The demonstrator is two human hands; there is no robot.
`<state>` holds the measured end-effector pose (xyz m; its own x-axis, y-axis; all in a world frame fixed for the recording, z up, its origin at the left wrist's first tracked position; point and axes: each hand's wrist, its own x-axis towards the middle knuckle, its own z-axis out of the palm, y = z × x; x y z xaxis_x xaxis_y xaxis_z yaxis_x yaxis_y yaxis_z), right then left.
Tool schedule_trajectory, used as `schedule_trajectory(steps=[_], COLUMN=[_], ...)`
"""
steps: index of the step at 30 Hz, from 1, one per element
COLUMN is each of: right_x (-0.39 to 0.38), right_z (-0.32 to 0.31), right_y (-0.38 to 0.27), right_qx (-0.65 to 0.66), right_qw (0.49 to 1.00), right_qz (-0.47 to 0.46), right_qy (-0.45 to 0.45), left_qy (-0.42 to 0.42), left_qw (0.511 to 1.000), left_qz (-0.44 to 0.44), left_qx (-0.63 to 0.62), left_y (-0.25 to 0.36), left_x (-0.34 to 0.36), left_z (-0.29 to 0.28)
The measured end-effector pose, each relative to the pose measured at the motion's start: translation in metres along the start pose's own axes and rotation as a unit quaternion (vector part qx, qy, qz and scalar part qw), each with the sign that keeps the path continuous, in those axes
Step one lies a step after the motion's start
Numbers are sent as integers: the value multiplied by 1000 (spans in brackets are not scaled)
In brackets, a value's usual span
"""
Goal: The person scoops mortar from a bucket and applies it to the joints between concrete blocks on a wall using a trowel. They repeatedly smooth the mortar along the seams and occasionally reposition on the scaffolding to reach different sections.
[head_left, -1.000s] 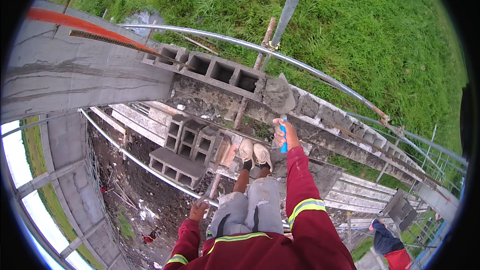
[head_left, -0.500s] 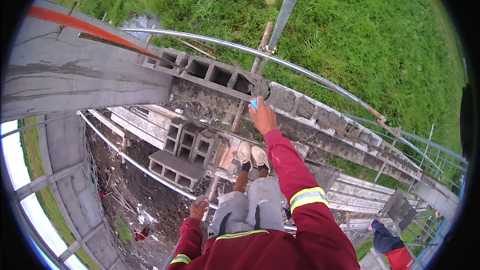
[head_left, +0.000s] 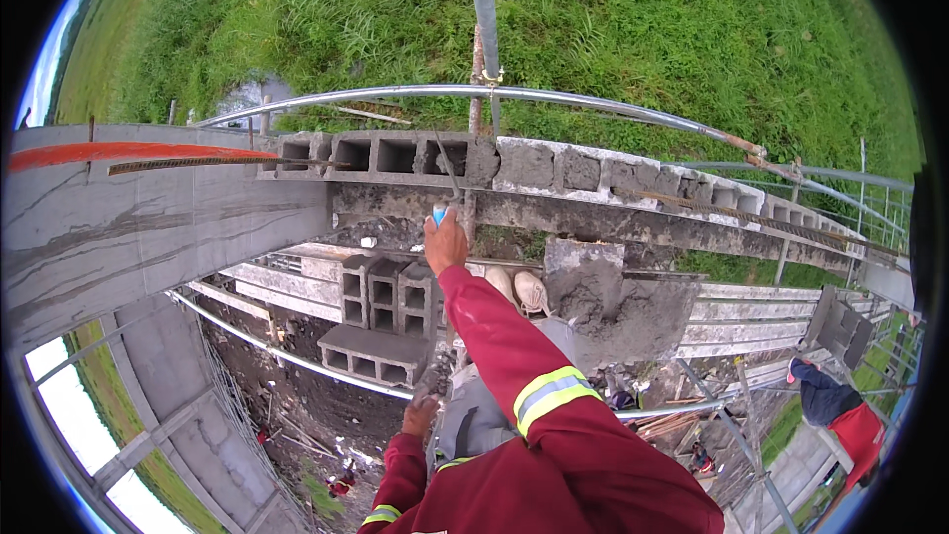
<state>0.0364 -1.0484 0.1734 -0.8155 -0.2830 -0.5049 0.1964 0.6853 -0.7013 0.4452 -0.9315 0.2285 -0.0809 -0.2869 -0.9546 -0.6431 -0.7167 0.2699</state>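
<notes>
A trowel with a light-blue handle is gripped in my right hand. Its thin blade reaches over the open cells of a hollow concrete block row. Just right of the blade, a lump of grey mortar lies on the row's top. My left hand hangs low beside my leg, near stacked blocks; something grey shows at its fingers, and I cannot make out whether it is held. Right of my shoes, a heap of wet mortar spreads over a board.
Loose hollow blocks stand on the planks to the left. Rebar projects along the wall top. A metal scaffold pipe runs beyond the wall, above grass. Another person in red is at the lower right.
My view has turned, so the wall now lies more level. My right hand has moved left along the block row, and the trowel blade now shows. The mortar heap has come into view.
</notes>
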Motion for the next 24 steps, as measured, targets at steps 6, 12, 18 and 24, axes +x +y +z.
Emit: schedule_trajectory(steps=[6, 12, 18, 24], right_x=[31, 36, -41, -167], right_z=[-65, -252, -377, -335], right_y=[-12, 88, 190, 335], right_qx=[-14, 166, 122, 248], right_qw=[993, 961, 989, 951], right_qz=[-64, 102, 75, 182], right_qy=[-98, -196, -34, -45], left_qy=[-11, -26, -68, -233], left_qw=[996, 994, 924, 721], left_qz=[56, 61, 147, 222], left_qx=[64, 84, 346, 613], left_y=[34, 67, 105, 153], left_x=[22, 33, 38, 58], left_z=[-15, 8, 93, 184])
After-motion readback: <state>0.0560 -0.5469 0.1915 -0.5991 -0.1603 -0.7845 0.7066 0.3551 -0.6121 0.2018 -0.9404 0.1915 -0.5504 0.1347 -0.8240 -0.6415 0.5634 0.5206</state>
